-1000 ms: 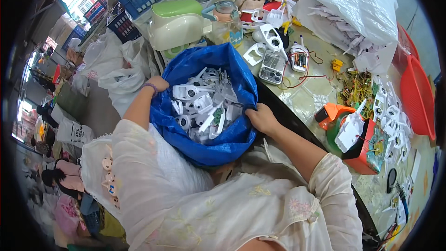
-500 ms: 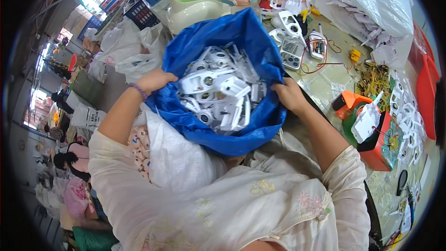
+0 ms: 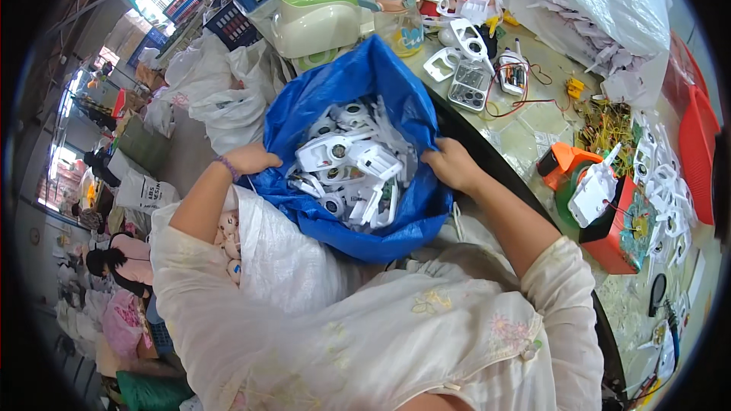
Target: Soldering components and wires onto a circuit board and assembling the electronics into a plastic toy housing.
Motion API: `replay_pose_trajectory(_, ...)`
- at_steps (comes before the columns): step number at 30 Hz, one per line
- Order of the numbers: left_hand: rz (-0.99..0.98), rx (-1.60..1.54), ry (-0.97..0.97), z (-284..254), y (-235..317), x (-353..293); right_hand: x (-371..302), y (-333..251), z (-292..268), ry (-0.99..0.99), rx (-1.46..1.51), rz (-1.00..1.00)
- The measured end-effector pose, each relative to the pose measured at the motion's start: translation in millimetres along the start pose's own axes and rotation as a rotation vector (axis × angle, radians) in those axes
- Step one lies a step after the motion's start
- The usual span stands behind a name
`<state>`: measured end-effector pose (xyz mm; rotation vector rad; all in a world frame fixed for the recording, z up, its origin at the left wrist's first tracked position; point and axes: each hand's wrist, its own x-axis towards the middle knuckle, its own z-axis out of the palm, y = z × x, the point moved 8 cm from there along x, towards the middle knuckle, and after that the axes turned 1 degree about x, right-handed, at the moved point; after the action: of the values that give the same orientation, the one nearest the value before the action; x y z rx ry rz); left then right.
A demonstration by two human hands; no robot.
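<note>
In the head view, a blue bag (image 3: 358,106) is held open in the lap beside the table (image 3: 533,133), its rim clamped by the left hand (image 3: 251,158) and right hand (image 3: 451,164). White plastic parts (image 3: 346,164) fill it; none has been lifted out.

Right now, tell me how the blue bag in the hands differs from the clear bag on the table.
The blue bag is opaque; the clear bag is see-through. The blue bag is held wide open by the left hand and right hand; the clear bag lies untouched on the table. The blue bag sits at the table's edge; the clear bag farther back. Both hold white plastic parts.
</note>
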<state>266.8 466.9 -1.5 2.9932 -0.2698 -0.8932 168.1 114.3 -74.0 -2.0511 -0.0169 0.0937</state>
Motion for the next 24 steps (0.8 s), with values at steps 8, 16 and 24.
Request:
replay_pose_trajectory(8, -0.282, -0.941, 0.092, 6, -31, -16, 61, -39, -28, 0.084, -0.162, 0.004)
replay_pose_trajectory(16, -0.214, -1.108, 0.04, -14, 15, -57, 67, -68, -74, 0.093, -0.615, -0.291)
replay_pose_trajectory(24, -0.05, -1.387, 0.074, -34, 57, -132, 70, -116, -121, 0.175, -0.731, -0.609)
